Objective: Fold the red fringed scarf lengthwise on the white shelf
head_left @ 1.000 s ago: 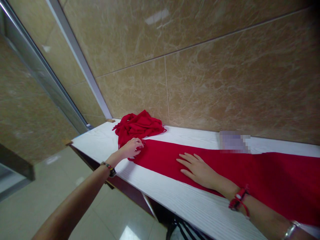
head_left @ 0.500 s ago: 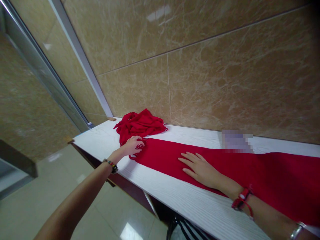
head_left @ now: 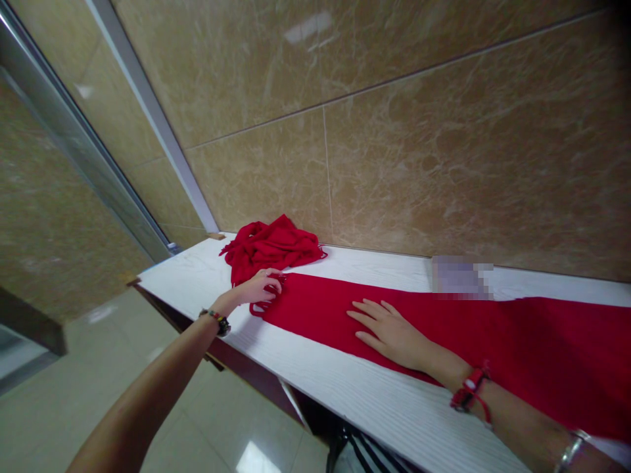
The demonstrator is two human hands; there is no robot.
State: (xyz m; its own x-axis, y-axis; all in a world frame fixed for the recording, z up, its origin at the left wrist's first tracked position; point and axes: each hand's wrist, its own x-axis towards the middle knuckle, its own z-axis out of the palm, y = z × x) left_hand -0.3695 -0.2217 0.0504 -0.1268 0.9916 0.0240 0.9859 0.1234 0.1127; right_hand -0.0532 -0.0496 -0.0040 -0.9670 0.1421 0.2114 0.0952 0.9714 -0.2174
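Observation:
A long red scarf lies flat along the white tabletop, its fringed end to the left. My left hand rests at that end, its fingers bent and apart over the fringe; their undersides are hidden. Farther right, my right hand lies palm down on the scarf, fingers spread. Just behind my left hand, a second red fringed cloth sits in a crumpled heap, close against the scarf's fringe.
A blurred-out greyish item lies on the white table behind the scarf. The marble-patterned wall borders the table's rear. Below the front edge, a dark bag with stripes is partly visible above the tiled floor.
The view has shifted slightly, so everything sits a little farther left. Both hands keep nearly the same places on the scarf.

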